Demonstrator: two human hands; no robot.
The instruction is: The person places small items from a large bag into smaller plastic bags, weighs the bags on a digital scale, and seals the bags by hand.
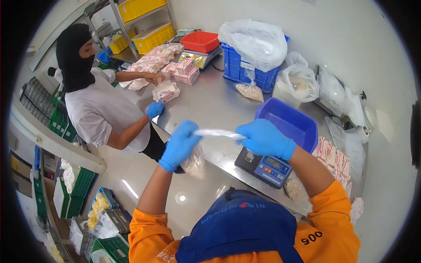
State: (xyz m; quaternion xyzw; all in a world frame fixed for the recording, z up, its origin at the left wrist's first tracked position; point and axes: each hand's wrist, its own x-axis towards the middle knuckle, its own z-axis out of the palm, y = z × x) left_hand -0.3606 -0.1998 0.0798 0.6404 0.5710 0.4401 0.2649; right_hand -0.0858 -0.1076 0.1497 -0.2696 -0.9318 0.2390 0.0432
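Observation:
Both my hands wear blue gloves and are raised over the front edge of the steel table (206,96). Between them the neck of a clear plastic bag (217,133) is stretched and twisted. My left hand (180,144) is closed on the bag's neck, and its pale, flaky-looking contents (194,163) hang below, slightly blurred. My right hand (264,138) grips the other end of the twisted plastic. Just below the right hand sits a digital scale (265,166), and a blue-violet plastic tub (291,125) stands behind it.
Across the table's left side, a masked co-worker (105,92) handles a paper box (165,91). Blue crate (250,65), filled bag (250,91) and red tray (200,41) stand farther back. Stacked boxes (335,160) lie right; another filled bag (297,189) lies beside the scale.

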